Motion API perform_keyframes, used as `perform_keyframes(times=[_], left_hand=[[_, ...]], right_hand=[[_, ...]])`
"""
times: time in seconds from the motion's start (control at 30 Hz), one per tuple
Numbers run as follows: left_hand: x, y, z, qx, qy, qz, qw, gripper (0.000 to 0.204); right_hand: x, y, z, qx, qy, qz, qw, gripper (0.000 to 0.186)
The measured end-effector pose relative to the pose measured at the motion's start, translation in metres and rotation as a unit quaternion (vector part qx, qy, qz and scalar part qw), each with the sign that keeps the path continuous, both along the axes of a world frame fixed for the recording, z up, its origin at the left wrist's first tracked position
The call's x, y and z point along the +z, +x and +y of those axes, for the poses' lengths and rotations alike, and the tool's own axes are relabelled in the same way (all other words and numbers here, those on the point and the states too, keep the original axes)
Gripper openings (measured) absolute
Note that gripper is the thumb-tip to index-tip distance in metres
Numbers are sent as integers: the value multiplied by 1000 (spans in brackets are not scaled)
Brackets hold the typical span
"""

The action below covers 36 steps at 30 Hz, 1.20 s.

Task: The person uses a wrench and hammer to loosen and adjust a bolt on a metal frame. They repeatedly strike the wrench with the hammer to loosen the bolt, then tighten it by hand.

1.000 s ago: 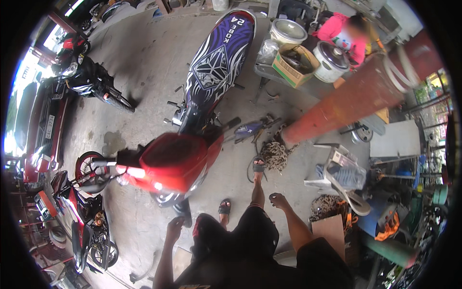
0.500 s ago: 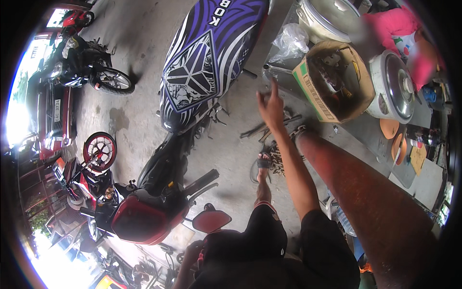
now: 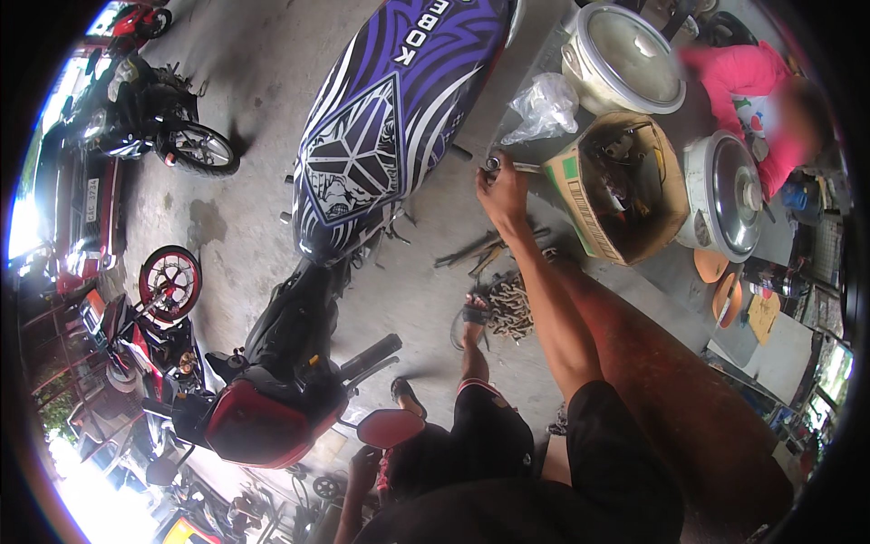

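My right hand [image 3: 504, 192] reaches out to the edge of a grey table, its fingers closed around the round end of a metal socket wrench [image 3: 527, 168]. The wrench's shaft points toward an open cardboard box [image 3: 580, 204] with dark metal parts and tools inside. Beside the wrench lies a crumpled clear plastic bag [image 3: 546, 107]. My left hand [image 3: 364, 467] hangs low by the red mirror [image 3: 390, 429] of a motorcycle; its fingers are partly hidden, so I cannot tell whether it holds anything.
The motorcycle's patterned purple, black and white seat [image 3: 358, 168] stretches ahead on the left. Two lidded pots [image 3: 625, 59] stand on the table near a person in pink [image 3: 748, 77]. A rusty post [image 3: 662, 390] rises at right, by a heap of chain [image 3: 512, 308].
My right hand has gone from fingers extended below the wrench to closed around its end. The view has shifted slightly, and my left hand remains low by the mirror.
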<state>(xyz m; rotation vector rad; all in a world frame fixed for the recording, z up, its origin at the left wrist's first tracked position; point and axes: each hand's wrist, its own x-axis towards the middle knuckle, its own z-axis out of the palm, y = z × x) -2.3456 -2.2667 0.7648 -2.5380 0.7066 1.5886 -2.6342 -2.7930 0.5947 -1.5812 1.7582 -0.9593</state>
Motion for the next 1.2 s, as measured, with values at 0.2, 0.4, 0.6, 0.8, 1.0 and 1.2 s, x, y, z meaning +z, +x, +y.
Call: perform_keyframes(times=[0.2, 0.4, 0.6, 0.8, 1.0, 1.2], left_hand=[[-20, 5, 29, -17, -61, 21, 998, 20], [-3, -15, -2, 28, -11, 25, 999, 31], [-36, -6, 23, -51, -115, 12, 992, 28], [-69, -72, -58, -201, -286, -12, 937, 40], [-111, -54, 107, -18, 5, 24, 1000, 36], [-73, -84, 66, 139, 121, -49, 982, 32]], right_hand=[[-4, 13, 0, 72, -65, 36, 995, 36], [30, 48, 35, 169, 94, 54, 980, 29], [32, 85, 153, 176, -7, -86, 981, 29], [42, 63, 319, 240, 368, -351, 827, 27], [-50, 73, 389, 389, 621, -516, 444, 36], [-348, 71, 348, 190, 652, -306, 667, 32]])
